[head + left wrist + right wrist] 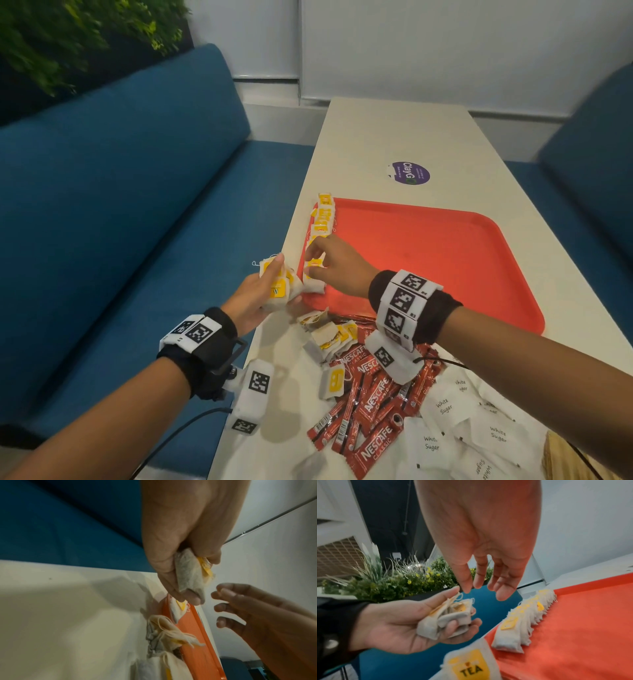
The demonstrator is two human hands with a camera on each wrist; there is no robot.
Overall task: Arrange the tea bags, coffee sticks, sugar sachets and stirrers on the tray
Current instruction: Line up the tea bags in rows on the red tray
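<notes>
A red tray [445, 260] lies on the white table [394, 137]. Along its left edge stands a row of tea bags [322, 219] with yellow tags, seen too in the right wrist view as the same row of tea bags [522, 619]. My left hand [277, 281] hovers just left of the tray and grips a bunch of tea bags [447, 618], with the thumb on top. My right hand [313, 260] hangs beside it above the near end of the row. Its fingers [503, 591] are relaxed and hold nothing.
At the table's near edge lie loose tea bags [329, 339], red coffee sticks [373, 404] and white sugar sachets [472, 431]. A tan bundle [558, 455] shows at the bottom right. Blue benches [137, 212] flank the table. A purple sticker [409, 173] lies beyond the tray.
</notes>
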